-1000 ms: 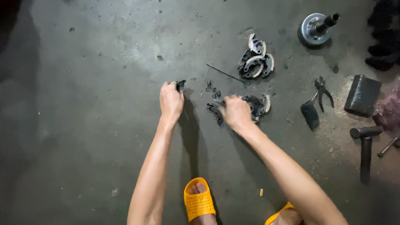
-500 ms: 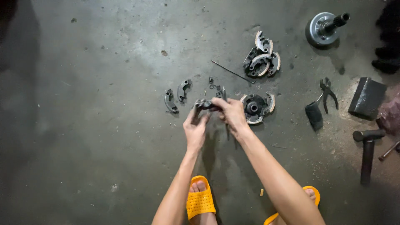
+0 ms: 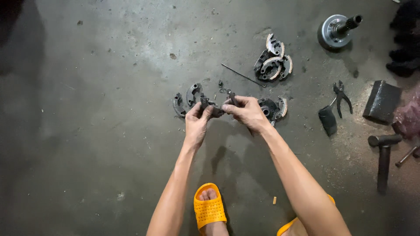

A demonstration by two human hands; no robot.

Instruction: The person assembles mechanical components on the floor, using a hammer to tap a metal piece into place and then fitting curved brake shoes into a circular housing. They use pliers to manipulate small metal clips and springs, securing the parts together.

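Both my hands meet over a dark concrete floor and grip one small dark metal part [image 3: 215, 109] between them. My left hand [image 3: 197, 122] pinches its left end; my right hand [image 3: 247, 112] closes over its right end. Two curved clutch shoes [image 3: 186, 98] lie on the floor just beyond my left hand. A round clutch plate with a shoe on it [image 3: 272, 108] sits right behind my right hand. Small loose bits [image 3: 222, 86] lie between them.
A pile of clutch shoes [image 3: 273, 61] and a thin rod [image 3: 243, 75] lie farther out. Pliers [image 3: 341, 94], a dark block [image 3: 381, 101], a hammer [image 3: 384, 153] and a hub with a shaft [image 3: 337, 29] lie at the right. My orange sandals [image 3: 209, 209] are below.
My left hand left the shoes on the floor at the left and came in to join my right hand. Both now hold the small part together.
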